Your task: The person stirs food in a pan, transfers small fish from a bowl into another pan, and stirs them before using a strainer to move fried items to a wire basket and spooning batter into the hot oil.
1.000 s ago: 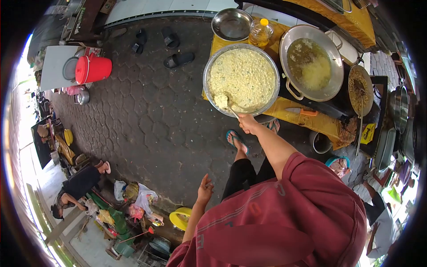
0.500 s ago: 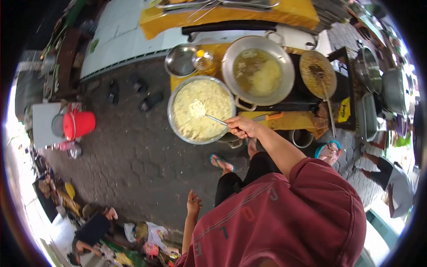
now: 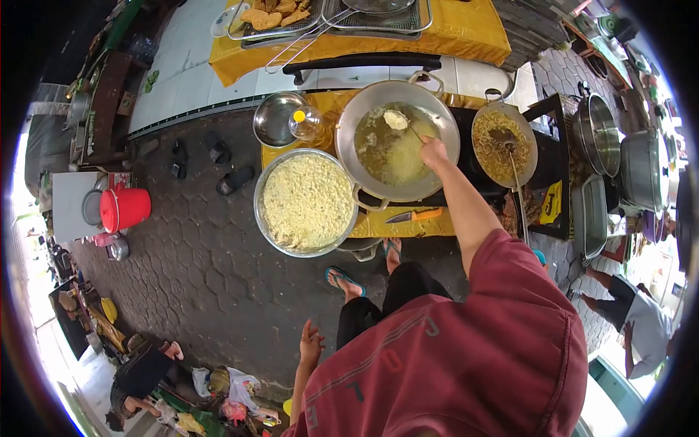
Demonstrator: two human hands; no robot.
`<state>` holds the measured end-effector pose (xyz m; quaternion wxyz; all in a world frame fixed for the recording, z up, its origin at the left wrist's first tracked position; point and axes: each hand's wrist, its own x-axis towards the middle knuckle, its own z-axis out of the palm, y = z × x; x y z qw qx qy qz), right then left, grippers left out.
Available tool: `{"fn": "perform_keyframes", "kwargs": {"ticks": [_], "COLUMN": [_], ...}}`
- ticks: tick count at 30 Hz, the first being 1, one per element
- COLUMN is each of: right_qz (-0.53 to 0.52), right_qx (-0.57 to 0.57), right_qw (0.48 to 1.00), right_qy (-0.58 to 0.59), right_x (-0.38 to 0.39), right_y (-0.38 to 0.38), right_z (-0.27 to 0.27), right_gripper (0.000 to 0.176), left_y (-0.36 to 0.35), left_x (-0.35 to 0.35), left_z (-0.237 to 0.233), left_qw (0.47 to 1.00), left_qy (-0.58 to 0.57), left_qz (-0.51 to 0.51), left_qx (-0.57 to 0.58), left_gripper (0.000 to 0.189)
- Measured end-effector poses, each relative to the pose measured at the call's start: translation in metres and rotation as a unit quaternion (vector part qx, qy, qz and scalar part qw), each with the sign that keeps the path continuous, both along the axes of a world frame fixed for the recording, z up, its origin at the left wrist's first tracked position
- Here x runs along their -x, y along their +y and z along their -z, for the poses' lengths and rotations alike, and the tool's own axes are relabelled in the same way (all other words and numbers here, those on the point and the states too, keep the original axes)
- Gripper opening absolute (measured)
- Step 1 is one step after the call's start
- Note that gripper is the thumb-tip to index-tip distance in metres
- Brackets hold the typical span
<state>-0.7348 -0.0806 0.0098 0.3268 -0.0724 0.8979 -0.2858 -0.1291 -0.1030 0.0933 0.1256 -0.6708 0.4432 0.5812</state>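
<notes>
My right hand [image 3: 434,151] is closed round the handle of a metal spoon [image 3: 397,120] heaped with pale batter, above a wide wok [image 3: 348,116] of bubbling oil. A pale piece of batter [image 3: 408,162] lies in the oil below the hand. To the left of the wok stands a large metal basin [image 3: 306,202] full of pale, lumpy batter. My left hand [image 3: 311,341] hangs low over the ground with its fingers apart, holding nothing. Right of the wok, a smaller pan [image 3: 502,138] holds brownish food and a long ladle.
A knife with an orange handle [image 3: 426,213] lies near the table's front edge. An oil bottle [image 3: 306,124] and an empty metal bowl [image 3: 277,121] stand behind the basin. Fried pieces [image 3: 277,14] lie in a tray at the top. Two other people [image 3: 648,328] are at the sides.
My right hand has carried the loaded spoon from over the basin to over the wok. The view has shifted, showing more of the trays at the top.
</notes>
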Motion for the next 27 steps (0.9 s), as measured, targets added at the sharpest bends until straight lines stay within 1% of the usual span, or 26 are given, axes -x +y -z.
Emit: {"fn": "perform_keyframes", "kwargs": {"ticks": [1,6,8,9,11,13,14,16,17,19,20,22,23,25,26,27], "right_qz": [-0.017,-0.016,-0.008,-0.015,-0.025,-0.045,-0.047,-0.025,-0.026,0.008,0.006,-0.005,-0.006,-0.053,-0.056,-0.071], "right_qx": [-0.047,-0.077,-0.082,-0.090,-0.098,-0.117,-0.117,-0.088,-0.088,-0.076,-0.077,-0.060,-0.060,-0.083,-0.083,-0.106], "right_qw": [0.999,0.996,0.995,0.995,0.994,0.991,0.991,0.992,0.992,0.994,0.994,0.998,0.998,0.995,0.995,0.992], "right_qy": [0.016,0.044,0.051,0.049,0.049,0.048,0.048,0.084,0.084,0.079,0.080,0.026,0.027,-0.006,-0.008,0.009], "right_x": [-0.001,-0.008,-0.010,-0.011,-0.009,-0.006,-0.005,0.000,0.003,0.011,0.015,0.024,0.029,0.035,0.035,0.034], "right_y": [-0.005,-0.009,-0.012,-0.012,-0.012,-0.011,-0.009,-0.004,-0.003,0.000,0.004,0.011,0.013,0.014,0.010,0.007], "right_z": [-0.003,-0.007,-0.014,-0.022,-0.031,-0.033,-0.032,-0.029,-0.034,-0.044,-0.040,-0.024,-0.012,0.011,0.012,0.014], "right_gripper": [0.048,0.049,0.049,0.047,0.045,0.046,0.046,0.045,0.045,0.043,0.043,0.044,0.044,0.043,0.043,0.043], "left_y": [0.004,0.013,0.012,0.013,0.013,0.014,0.014,0.014,0.013,0.012,0.012,0.014,0.014,0.014,0.015,0.016], "left_x": [0.000,0.003,0.007,0.007,0.007,0.010,0.011,0.016,0.018,0.022,0.024,0.022,0.021,0.021,0.023,0.024], "left_z": [-0.001,-0.007,-0.009,-0.008,-0.005,-0.003,-0.002,-0.001,-0.002,-0.005,-0.006,-0.002,-0.001,0.001,0.000,-0.002], "left_qw": [1.000,1.000,1.000,1.000,0.999,0.999,1.000,1.000,0.999,1.000,1.000,0.999,0.999,0.999,1.000,1.000], "left_qy": [0.005,0.008,-0.007,-0.008,0.011,0.013,0.014,0.013,0.012,0.007,0.003,0.004,0.004,-0.002,-0.008,-0.010], "left_qz": [-0.007,-0.022,-0.008,-0.010,-0.050,-0.037,-0.022,-0.028,-0.033,-0.029,-0.023,-0.031,-0.038,-0.031,-0.023,-0.025], "left_qx": [-0.001,-0.003,-0.005,-0.005,-0.010,-0.005,0.001,-0.003,-0.006,-0.007,-0.009,-0.014,-0.017,-0.013,-0.009,-0.009], "left_gripper": [0.053,0.055,0.055,0.055,0.056,0.056,0.056,0.057,0.057,0.057,0.057,0.057,0.057,0.057,0.057,0.057]}}
